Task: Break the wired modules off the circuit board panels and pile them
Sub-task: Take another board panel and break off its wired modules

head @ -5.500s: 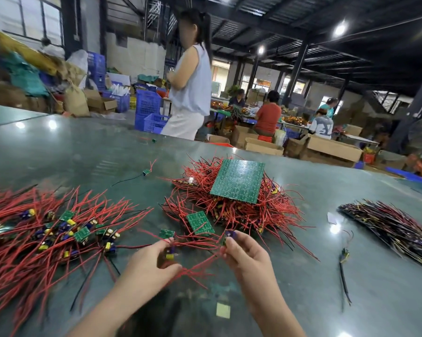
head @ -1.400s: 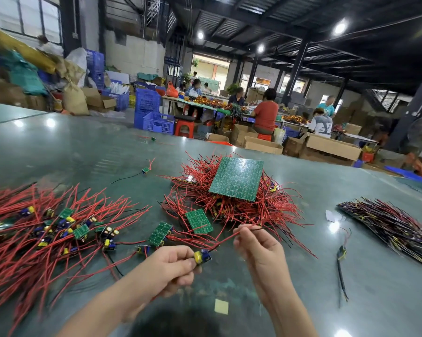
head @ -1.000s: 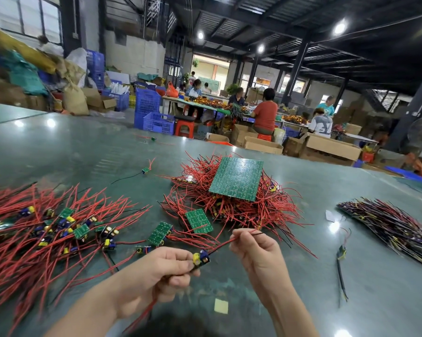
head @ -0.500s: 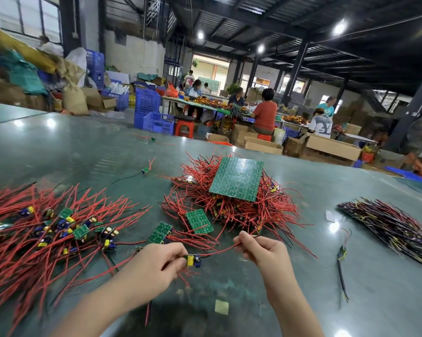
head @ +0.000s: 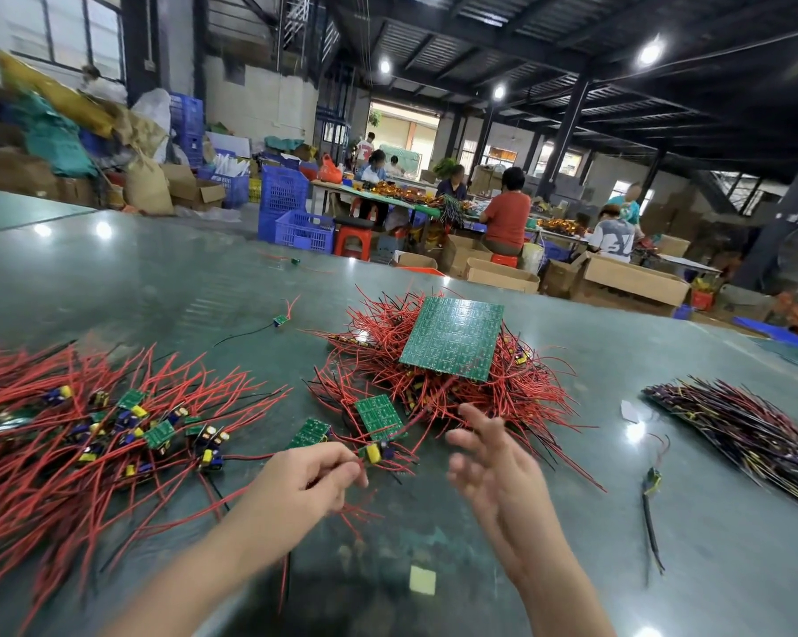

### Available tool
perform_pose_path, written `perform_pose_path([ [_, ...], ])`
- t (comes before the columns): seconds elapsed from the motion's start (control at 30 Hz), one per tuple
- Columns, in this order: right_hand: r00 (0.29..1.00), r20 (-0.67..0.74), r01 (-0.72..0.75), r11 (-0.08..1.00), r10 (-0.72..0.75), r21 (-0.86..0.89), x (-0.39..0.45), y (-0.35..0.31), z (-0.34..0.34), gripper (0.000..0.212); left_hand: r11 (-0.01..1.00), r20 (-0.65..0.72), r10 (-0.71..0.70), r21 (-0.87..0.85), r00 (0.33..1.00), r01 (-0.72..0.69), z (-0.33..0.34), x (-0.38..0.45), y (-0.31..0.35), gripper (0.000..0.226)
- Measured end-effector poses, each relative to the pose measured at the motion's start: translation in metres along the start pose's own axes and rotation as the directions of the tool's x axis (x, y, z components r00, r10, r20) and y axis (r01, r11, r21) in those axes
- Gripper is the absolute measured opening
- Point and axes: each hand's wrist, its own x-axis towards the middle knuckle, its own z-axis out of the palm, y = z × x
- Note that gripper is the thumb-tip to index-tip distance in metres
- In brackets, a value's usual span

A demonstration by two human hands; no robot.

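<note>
Separated module in left hand, right hand free, above the green table point(head: 167, 287).

Left hand point(head: 303, 480), lower centre of frame: fingers curled, pinching one wired module point(head: 375, 451) at the fingertips, its yellow and blue parts toward frame right, red leads trailing down under the palm; long axis roughly left to right. Right hand point(head: 491, 466), just beside: fingers spread and loose, blurred, holding nothing, likely reaching for more stock. Pile of finished modules point(head: 89, 434), lower left, near the holding hand for a short drop. Full panel point(head: 454, 337), centre, green face up on its tangle of red wires point(head: 516, 397); two small panel pieces point(head: 379, 416) lie in front.
</note>
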Motion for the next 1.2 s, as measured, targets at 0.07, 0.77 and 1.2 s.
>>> perform_pose_path([
  [0.07,0.99,0.131,-0.027,0.994,0.041,-0.108,-0.004,0.007,0.01,0.043,0.988,0.03,-0.027,-0.149,0.999,0.031,0.003,0.0,0.003,0.03],
  [0.77,0.978,0.085,0.21,0.874,-0.193,-0.439,-0.011,0.01,0.016,0.023,0.925,-0.122,-0.111,0.351,0.986,0.148,-0.013,0.0,0.004,0.022],
  [1.2,0.977,-0.115,0.103,0.868,-0.18,-0.486,-0.003,0.013,0.008,0.019,0.757,-0.247,0.13,0.651,0.96,0.065,-0.018,-0.001,-0.003,0.005],
])
